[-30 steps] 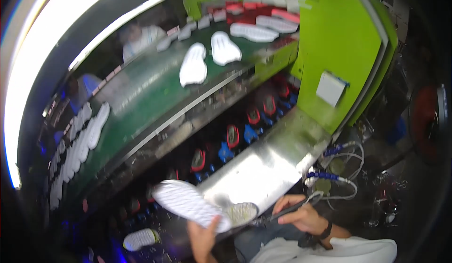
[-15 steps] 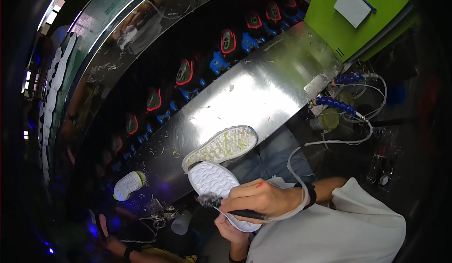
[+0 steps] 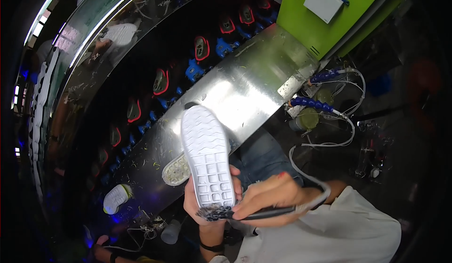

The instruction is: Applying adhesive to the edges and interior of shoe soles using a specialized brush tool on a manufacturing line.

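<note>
Shoe-mfg wkshop | metal bench (image 3: 254,89) | wht soles (image 3: 36,122) in row | blue hoses (image 3: 310,104)

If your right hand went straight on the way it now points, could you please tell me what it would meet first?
Leading with the brush, the right hand would probably meet the lower end of the white sole first, with the left hand behind it; depth is hard to judge.

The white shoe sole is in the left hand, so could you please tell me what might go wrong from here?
The left hand grips the white shoe sole close to the bristles of the brush, so that hand might get brushed too. The pale hose loops beyond the right hand and could snag, tugging the brush off line.
</note>
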Demonstrator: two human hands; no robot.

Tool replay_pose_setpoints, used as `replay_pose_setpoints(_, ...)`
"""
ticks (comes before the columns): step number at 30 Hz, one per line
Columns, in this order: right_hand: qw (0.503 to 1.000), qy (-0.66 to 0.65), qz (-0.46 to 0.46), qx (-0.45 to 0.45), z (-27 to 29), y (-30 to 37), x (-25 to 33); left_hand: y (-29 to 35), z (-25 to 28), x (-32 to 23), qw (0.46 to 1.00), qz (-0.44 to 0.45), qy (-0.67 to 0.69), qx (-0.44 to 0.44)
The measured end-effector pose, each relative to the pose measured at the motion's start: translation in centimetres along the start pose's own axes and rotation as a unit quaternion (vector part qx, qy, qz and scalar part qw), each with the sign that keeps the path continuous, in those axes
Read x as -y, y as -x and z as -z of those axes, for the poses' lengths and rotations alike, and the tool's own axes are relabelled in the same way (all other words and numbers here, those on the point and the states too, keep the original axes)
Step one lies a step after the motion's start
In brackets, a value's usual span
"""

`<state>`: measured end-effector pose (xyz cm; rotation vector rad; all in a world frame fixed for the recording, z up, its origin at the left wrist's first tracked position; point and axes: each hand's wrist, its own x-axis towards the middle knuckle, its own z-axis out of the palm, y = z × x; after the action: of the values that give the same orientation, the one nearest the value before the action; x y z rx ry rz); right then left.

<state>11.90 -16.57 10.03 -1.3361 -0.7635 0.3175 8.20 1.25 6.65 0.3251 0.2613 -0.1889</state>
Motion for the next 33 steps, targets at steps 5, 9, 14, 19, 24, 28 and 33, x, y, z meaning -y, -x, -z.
replay_pose_setpoints(5, 0.999, -0.026, 0.021, 0.029, -0.1, -0.4, 0.5, -1.2, -2.2, -3.9, 0.869, 0.172, -0.423, -0.191)
replay_pose_setpoints(9, 0.941, -0.251, -0.012, 0.228, -0.6, 0.9, -1.7, 2.7, -8.9, -7.6, 0.774, -0.067, -0.616, -0.131)
replay_pose_setpoints(14, 0.984, -0.169, -0.041, -0.03, 3.0, -0.1, -3.0, 6.5, 1.5, -6.5, 0.99, -0.103, -0.092, -0.03)
replay_pose_setpoints(19, 0.996, 0.006, 0.042, -0.079, 1.5, -4.5, -2.3, 4.5, 5.4, -0.3, 0.974, -0.211, -0.027, -0.081)
replay_pose_setpoints(24, 0.98, 0.139, 0.091, -0.111, -2.4, -6.9, -4.8, 6.2, 5.5, 4.0, 0.966, -0.209, -0.019, -0.15)
replay_pose_setpoints(28, 0.997, -0.008, 0.056, 0.059, -4.9, -4.1, -4.8, 5.8, 7.2, 4.6, 0.947, -0.305, -0.066, -0.082)
replay_pose_setpoints(33, 0.995, 0.034, 0.01, -0.089, -4.0, -3.7, -4.2, 5.5, 4.5, 3.6, 0.943, -0.255, 0.167, -0.134)
